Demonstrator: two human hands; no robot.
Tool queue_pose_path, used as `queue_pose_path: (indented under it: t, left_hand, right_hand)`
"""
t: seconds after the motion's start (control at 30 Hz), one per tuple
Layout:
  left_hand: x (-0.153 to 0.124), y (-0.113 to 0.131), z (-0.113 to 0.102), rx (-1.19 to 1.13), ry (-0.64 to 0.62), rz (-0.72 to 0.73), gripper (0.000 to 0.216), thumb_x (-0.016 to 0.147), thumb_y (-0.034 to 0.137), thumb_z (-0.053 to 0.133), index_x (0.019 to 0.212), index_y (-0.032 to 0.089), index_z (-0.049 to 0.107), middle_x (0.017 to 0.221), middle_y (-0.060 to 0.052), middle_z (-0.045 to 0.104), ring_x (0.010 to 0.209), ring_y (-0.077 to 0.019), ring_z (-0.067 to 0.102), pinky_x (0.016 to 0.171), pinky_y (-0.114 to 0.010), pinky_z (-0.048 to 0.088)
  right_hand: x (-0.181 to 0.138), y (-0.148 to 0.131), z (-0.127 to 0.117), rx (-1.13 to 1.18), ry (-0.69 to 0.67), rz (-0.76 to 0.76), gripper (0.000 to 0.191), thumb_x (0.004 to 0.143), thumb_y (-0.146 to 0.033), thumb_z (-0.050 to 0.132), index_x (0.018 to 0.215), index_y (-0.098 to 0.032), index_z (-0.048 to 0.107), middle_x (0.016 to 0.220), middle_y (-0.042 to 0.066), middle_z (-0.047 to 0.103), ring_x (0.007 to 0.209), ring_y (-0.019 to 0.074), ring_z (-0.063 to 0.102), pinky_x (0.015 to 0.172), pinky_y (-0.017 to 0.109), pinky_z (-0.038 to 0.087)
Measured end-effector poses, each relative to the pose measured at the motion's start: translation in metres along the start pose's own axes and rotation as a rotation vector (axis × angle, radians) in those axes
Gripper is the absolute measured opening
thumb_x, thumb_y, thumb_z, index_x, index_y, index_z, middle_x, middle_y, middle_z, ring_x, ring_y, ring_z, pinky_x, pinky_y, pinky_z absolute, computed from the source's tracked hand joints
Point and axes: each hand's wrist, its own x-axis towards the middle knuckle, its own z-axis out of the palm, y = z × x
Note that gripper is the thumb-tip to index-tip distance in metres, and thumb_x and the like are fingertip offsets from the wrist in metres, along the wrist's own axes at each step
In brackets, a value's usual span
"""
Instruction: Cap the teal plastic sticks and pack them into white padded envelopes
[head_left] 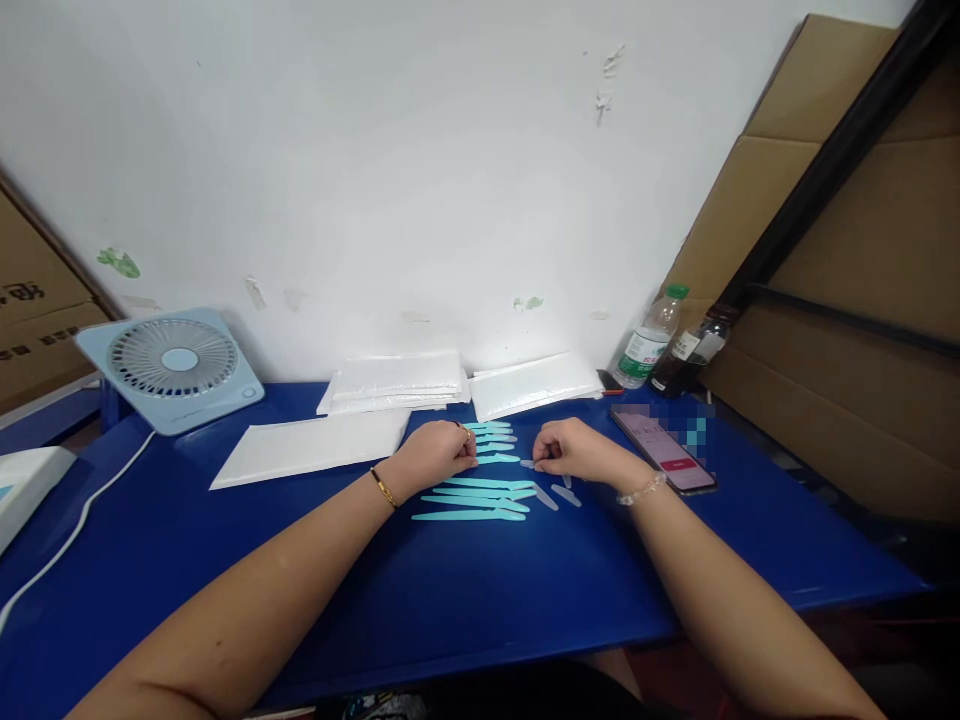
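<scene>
Head view: light-blue plastic strips (480,490) lie flat on the blue counter (450,600), fanned in a loose row with long axes running left-right, between the two hands, so either hand can reach them without crossing over. A few more strips sit stacked just behind, at the left hand's fingertips. Left hand (435,455) rests knuckles-up on the near end of that upper stack, fingers curled down on the strips; grip looks closed onto them, likely pinning or picking one off the pile. Right hand (574,452) is curled too, fingertips together at a small pale piece (529,464); can't tell for sure if it's pinched or just touched. Two short pale pieces (556,494) lie loose just in front of that hand, apart from the long strips, which reads as a separate sort pile. Behind the hands: white flat pouches, one stack (397,380) mid-left, another (532,385) mid-right, a single one (315,445) laid out further left, all within arm's reach. Phone (664,450) lies screen-up beside the right wrist, readable while working. Desk fan (171,365) leans at far left, angled toward the seat. Two bottles (660,340) are parked against the wall, out of the work zone.
</scene>
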Motion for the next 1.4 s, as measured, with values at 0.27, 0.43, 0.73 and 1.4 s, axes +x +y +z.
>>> queue_pose_path:
  t: [0.27,0.43,0.73,1.4]
  left_hand:
    - [0.002,-0.003,0.006,-0.042,0.003,0.024,0.012,0.08,0.029,0.063,0.076,0.02,0.068,0.074,0.0,0.067,0.067,-0.014,0.058,0.058,-0.023,0.036]
    - [0.003,-0.001,0.012,-0.082,-0.001,0.044,0.008,0.081,0.022,0.061,0.077,0.02,0.068,0.075,0.0,0.067,0.069,-0.0137,0.059,0.061,-0.022,0.04]
    - [-0.001,-0.005,0.0,0.133,0.185,0.048,0.022,0.09,0.024,0.048,0.093,0.018,0.068,0.093,-0.007,0.065,0.094,-0.0207,0.058,0.082,-0.03,0.045]
    - [0.005,-0.024,0.009,-0.045,0.203,-0.018,0.015,0.084,0.024,0.056,0.09,0.019,0.069,0.092,-0.003,0.068,0.089,-0.0181,0.061,0.08,-0.028,0.046]
  right_hand:
    - [0.009,-0.007,0.012,0.054,0.069,0.076,0.012,0.072,-0.03,0.07,0.072,-0.018,0.069,0.07,0.001,0.067,0.06,0.012,0.059,0.053,0.021,0.041]
    - [0.017,-0.017,0.023,0.111,0.119,0.065,0.016,0.073,-0.032,0.071,0.069,-0.017,0.069,0.068,0.001,0.067,0.06,0.0122,0.059,0.053,0.021,0.04]
    - [0.014,-0.001,0.013,-0.046,0.295,0.013,0.017,0.084,-0.025,0.057,0.085,-0.02,0.073,0.086,0.005,0.066,0.075,0.0151,0.061,0.066,0.025,0.044]
    - [0.033,0.0,0.024,-0.069,0.315,-0.008,0.012,0.083,-0.02,0.06,0.08,-0.02,0.071,0.084,0.002,0.065,0.07,0.0126,0.058,0.065,0.024,0.043]
